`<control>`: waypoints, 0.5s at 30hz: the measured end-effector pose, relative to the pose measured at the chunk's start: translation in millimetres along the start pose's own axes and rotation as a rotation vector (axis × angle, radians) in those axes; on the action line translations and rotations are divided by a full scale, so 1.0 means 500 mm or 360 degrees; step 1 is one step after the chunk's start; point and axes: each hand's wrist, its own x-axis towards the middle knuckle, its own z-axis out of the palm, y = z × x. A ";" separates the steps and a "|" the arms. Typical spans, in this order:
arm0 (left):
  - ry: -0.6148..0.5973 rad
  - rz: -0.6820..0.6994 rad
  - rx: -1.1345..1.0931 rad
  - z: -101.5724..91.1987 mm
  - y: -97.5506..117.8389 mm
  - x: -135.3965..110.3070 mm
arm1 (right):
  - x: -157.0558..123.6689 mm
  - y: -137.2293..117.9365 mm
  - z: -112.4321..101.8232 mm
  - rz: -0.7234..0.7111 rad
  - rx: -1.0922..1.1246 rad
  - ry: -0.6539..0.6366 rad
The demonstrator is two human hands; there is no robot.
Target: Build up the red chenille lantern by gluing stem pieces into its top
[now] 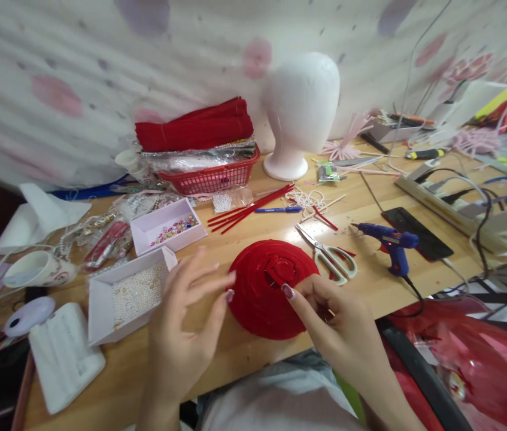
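Note:
A round red piece (253,305), coiled in rings from fuzzy stems like pipe cleaners, lies on the table in front of me. Near its middle, a short bent red pipe cleaner (275,276) stands up from the coil. My right hand (331,311) is closed in a pinch at the right of the coil, thumb tip at the end of that stem; the fingertips are partly hidden. At the left rim, my left hand (190,317) is open, fingers spread, thumb and a fingertip close to the coil. White-handled scissors (331,257) lie just beyond the right hand.
Behind the coil are loose red pipe cleaners (248,209), a blue pen (279,209) and a white foam head (300,114). Boxes of beads (96,311) and gems (143,224) stand left. A blue glue gun (390,242), phone (419,233) and power strip (455,215) lie right.

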 end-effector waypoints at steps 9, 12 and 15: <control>-0.0660 -0.0014 -0.0081 0.077 -0.017 0.034 | 0.011 -0.013 0.013 0.0175 0.0088 -0.0166; -0.0721 -0.0057 -0.0139 0.084 -0.017 0.041 | 0.015 -0.018 0.013 0.0171 0.0112 -0.0202; -0.0781 -0.0059 -0.0199 0.086 -0.019 0.049 | 0.018 -0.020 0.009 0.0181 0.0109 -0.0226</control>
